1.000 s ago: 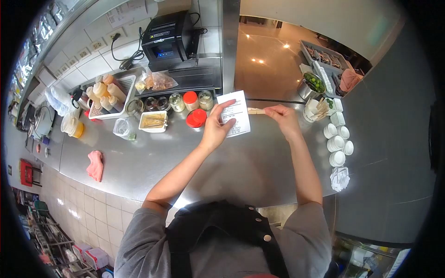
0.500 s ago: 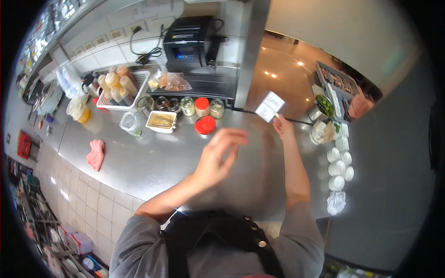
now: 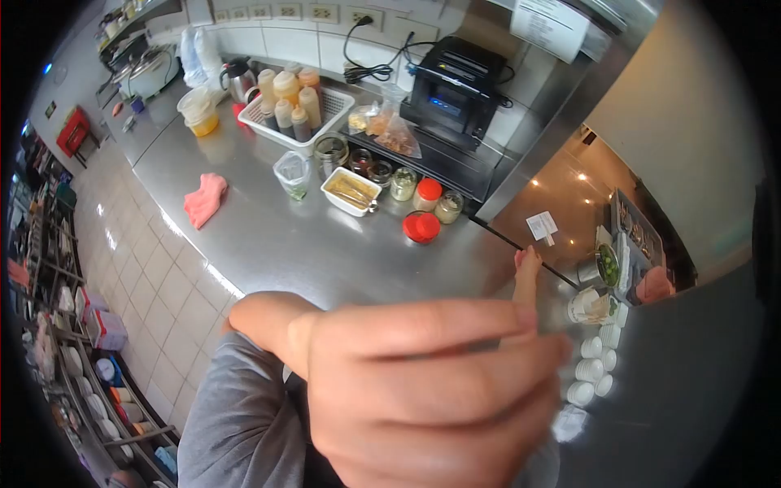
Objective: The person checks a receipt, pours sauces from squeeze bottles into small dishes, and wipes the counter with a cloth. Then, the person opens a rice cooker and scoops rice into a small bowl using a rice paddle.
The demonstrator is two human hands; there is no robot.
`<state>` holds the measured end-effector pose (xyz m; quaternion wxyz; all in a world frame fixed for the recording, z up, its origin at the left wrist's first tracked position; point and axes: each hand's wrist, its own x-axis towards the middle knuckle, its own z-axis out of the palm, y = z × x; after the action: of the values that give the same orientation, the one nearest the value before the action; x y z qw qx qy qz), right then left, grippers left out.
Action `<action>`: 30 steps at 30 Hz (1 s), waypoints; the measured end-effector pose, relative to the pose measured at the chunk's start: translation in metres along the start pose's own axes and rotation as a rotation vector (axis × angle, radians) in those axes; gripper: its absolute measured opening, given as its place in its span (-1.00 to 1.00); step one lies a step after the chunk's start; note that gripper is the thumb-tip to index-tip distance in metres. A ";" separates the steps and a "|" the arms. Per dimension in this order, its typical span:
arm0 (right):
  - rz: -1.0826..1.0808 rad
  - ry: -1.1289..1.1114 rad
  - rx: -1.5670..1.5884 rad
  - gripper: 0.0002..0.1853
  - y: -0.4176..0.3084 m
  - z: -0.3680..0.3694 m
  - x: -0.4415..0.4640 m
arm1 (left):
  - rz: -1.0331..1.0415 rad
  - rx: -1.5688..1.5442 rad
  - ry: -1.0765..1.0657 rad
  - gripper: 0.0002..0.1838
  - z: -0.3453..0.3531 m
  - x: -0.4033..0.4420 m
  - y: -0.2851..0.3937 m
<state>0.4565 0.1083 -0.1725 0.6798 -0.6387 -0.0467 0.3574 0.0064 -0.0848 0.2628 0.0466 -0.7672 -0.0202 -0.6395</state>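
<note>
My left hand point(image 3: 423, 390) is raised close to the camera, large and blurred. Its fingers are loosely bent with small gaps between them, and nothing shows in them. Behind it, my right hand point(image 3: 527, 260) reaches over the counter's far right edge, small in view, with its fingers slightly apart. Just past its fingertips lies a white printed paper slip point(image 3: 541, 225), seemingly apart from the hand. Left of the right hand stand a red-lidded container point(image 3: 421, 228) and several glass jars point(image 3: 403, 184). My left hand hides part of the right forearm.
On the steel counter point(image 3: 268, 252) are a pink cloth point(image 3: 205, 200), a white tub with tongs point(image 3: 351, 193) and a basket of squeeze bottles point(image 3: 313, 145). A black printer point(image 3: 455, 93) stands at the back. Stacked white cups point(image 3: 587, 370) line the right side.
The view has turned, shifting the counter items rightward. My left hand has come up close to the camera. The slip, earlier in my right hand, now lies beyond its fingertips.
</note>
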 end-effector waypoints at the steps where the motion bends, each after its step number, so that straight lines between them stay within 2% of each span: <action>1: -0.002 -0.008 -0.006 -0.62 0.003 -0.001 -0.012 | -0.002 0.009 0.004 -0.92 0.004 -0.002 -0.006; 3: -0.048 -0.155 -0.166 -0.58 0.003 -0.003 -0.033 | 0.360 0.138 0.377 -0.84 0.012 -0.007 -0.026; 4: -0.055 -0.152 -0.168 -0.58 -0.004 0.003 -0.053 | 0.360 0.137 0.385 -0.84 -0.006 -0.006 -0.020; 6: -0.274 -0.125 -0.162 -0.61 -0.029 0.020 -0.094 | 0.177 0.012 -0.061 -0.92 -0.052 -0.004 -0.004; 7: -0.410 -0.207 -0.173 -0.64 -0.045 0.029 -0.103 | 0.175 0.011 -0.055 -0.92 -0.050 -0.006 -0.006; 8: -0.544 -0.289 -0.185 -0.67 -0.063 0.041 -0.112 | 0.242 0.041 0.130 -0.95 -0.042 -0.008 -0.011; 9: -0.625 -0.332 -0.110 -0.70 -0.090 0.060 -0.144 | 0.307 0.070 0.314 -0.85 -0.040 -0.009 -0.013; 10: -0.774 -0.418 -0.137 -0.70 -0.117 0.077 -0.170 | 0.304 0.061 0.314 -0.85 -0.053 -0.013 -0.007; 12: -0.979 -0.400 -0.081 -0.63 -0.168 0.119 -0.238 | 0.092 0.065 -0.041 -0.90 -0.087 -0.022 0.007; 14: -1.060 -0.433 -0.022 -0.60 -0.213 0.151 -0.294 | 0.154 0.061 -0.137 -0.91 -0.099 -0.036 -0.004; 15: -1.001 -0.467 0.052 -0.58 -0.233 0.165 -0.313 | 0.212 0.084 -0.223 -0.93 -0.104 -0.046 -0.012; 17: -0.959 -0.482 0.137 -0.55 -0.257 0.194 -0.325 | 0.102 0.017 -0.361 -0.92 -0.121 -0.068 -0.029; 19: -0.869 -0.646 0.317 -0.48 -0.272 0.217 -0.328 | -0.002 0.072 -0.444 -0.86 -0.139 -0.103 -0.040; 20: -0.881 -0.630 0.323 -0.48 -0.276 0.224 -0.330 | -0.063 0.089 -0.504 -0.90 -0.153 -0.115 -0.043; 22: -0.863 -0.729 0.375 -0.61 -0.278 0.233 -0.336 | -0.113 0.098 -0.564 -0.89 -0.183 -0.138 -0.046; 24: -0.912 -0.626 0.397 -0.66 -0.268 0.235 -0.339 | -0.384 0.241 -0.612 -0.83 -0.212 -0.164 -0.046; 25: -0.949 -0.537 0.415 -0.71 -0.264 0.235 -0.341 | -0.371 0.230 -0.613 -0.83 -0.227 -0.178 -0.046; 27: -0.974 -0.470 0.459 -0.69 -0.258 0.235 -0.347 | -0.615 0.335 -0.642 -0.78 -0.256 -0.204 -0.046; 28: -0.988 -0.417 0.497 -0.67 -0.255 0.235 -0.351 | -0.602 0.326 -0.648 -0.78 -0.267 -0.215 -0.046; 30: -1.003 -0.349 0.537 -0.65 -0.252 0.235 -0.357 | -0.741 0.382 -0.620 -0.74 -0.285 -0.233 -0.047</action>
<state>0.1780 0.1275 0.2376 0.8858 -0.2761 -0.3615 0.0916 -0.3192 -0.0593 0.0864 -0.0519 -0.8399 -0.4195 -0.3405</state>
